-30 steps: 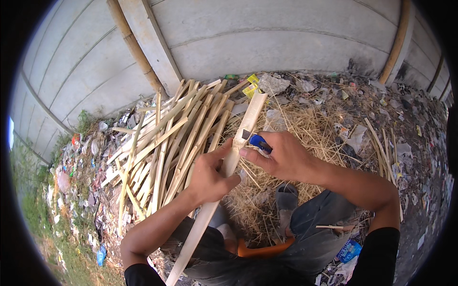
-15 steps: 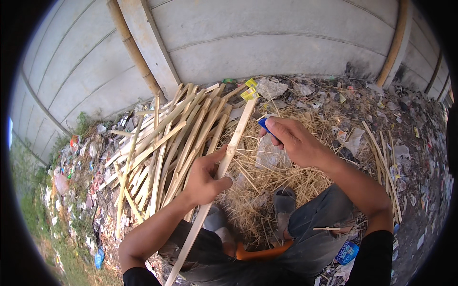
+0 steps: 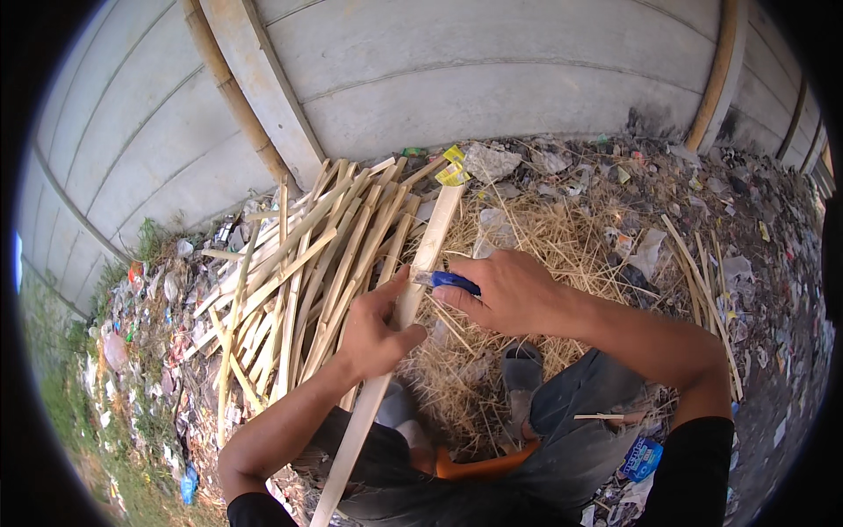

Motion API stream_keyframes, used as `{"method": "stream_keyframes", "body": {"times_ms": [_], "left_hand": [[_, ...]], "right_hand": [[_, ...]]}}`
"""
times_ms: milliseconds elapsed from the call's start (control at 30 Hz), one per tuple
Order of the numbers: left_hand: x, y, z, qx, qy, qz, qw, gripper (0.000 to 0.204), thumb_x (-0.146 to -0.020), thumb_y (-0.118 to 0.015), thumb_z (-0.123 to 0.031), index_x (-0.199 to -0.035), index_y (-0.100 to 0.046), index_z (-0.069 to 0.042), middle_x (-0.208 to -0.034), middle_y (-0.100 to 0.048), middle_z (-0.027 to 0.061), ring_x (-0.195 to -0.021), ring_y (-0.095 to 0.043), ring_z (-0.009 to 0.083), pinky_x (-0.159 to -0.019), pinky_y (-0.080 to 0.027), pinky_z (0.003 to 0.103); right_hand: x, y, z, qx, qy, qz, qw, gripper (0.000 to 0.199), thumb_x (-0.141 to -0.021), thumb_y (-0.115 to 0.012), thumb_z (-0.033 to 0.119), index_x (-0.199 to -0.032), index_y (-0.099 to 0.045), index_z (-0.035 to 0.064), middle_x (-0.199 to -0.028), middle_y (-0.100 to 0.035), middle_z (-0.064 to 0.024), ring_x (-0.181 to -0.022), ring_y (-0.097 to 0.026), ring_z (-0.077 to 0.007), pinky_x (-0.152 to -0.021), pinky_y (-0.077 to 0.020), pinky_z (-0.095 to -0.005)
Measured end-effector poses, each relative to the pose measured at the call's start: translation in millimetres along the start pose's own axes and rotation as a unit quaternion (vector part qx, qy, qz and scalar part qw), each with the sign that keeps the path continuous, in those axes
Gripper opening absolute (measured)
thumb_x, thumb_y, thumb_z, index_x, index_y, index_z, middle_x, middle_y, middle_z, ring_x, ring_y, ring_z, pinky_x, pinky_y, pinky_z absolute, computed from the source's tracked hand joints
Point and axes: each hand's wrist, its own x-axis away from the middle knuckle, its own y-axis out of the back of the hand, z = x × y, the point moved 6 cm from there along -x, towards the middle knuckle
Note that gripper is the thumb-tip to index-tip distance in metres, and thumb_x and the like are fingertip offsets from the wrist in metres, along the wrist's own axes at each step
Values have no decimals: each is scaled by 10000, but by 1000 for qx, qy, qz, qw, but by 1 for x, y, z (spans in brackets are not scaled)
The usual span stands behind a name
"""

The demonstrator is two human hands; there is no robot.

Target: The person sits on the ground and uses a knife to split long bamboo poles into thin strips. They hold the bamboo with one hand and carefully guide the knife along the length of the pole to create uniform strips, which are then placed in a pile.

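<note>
"Which step is this?"

"Shaving, I'd judge: the right hand (image 3: 514, 294) grips a blue cutter (image 3: 457, 282), its blade (image 3: 422, 278) against the wooden strip (image 3: 436, 227) near mid-view. The left hand (image 3: 376, 332) grips that strip, which runs from 12 o'clock down toward 7."

"And the next move calls for?"

"A firm left grip held clear of the edge, I'd say. More strips (image 3: 294, 281) lie heaped at 9 o'clock."

"What's hard to see?"

"The cutting edge is indistinct, some right fingers are hidden, and the strip's near end leaves view."
</note>
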Motion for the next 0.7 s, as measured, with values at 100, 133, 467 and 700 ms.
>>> {"method": "stream_keyframes", "body": {"times_ms": [100, 133, 467, 700], "left_hand": [[3, 1, -2, -19, -16, -10, 1000, 899, -688, -746, -179, -1486, -456, 117, -809, -655, 86, -651, -551, 99, -613, -439, 247], [7, 0, -10, -27, -26, -6, 999, 896, -688, -744, -172, -1482, -455, 126, -814, -658, 84, -658, -556, 97, -616, -442, 249], [12, 0, -20, 58, 14, 33, 998, 882, -708, -735, -99, -1476, -406, 182, -1013, -695, 107, -832, -620, 94, -727, -484, 232], [13, -2, -21, 113, 23, 60, 992, 895, -711, -729, -79, -1486, -374, 196, -1259, -664, 221, -1053, -646, 167, -880, -501, 269]], "right_hand": [[-13, 32, -28, 27, -44, -55, 997, 437, -1032, -554, 457, -1013, -679, 40, -658, -655, -189, -663, -680, -429, -626, -518, -528], [-15, 42, -37, 32, -69, -74, 994, 441, -1028, -558, 465, -1012, -681, 42, -654, -652, -186, -661, -680, -426, -623, -518, -526], [-8, 27, -30, -34, -32, -102, 994, 471, -1044, -545, 460, -907, -654, 23, -649, -648, -166, -616, -650, -405, -609, -497, -514], [5, 5, -2, 92, 59, -31, 994, 479, -1060, -506, 476, -1044, -669, 25, -647, -663, -179, -635, -689, -399, -609, -536, -514]]}}
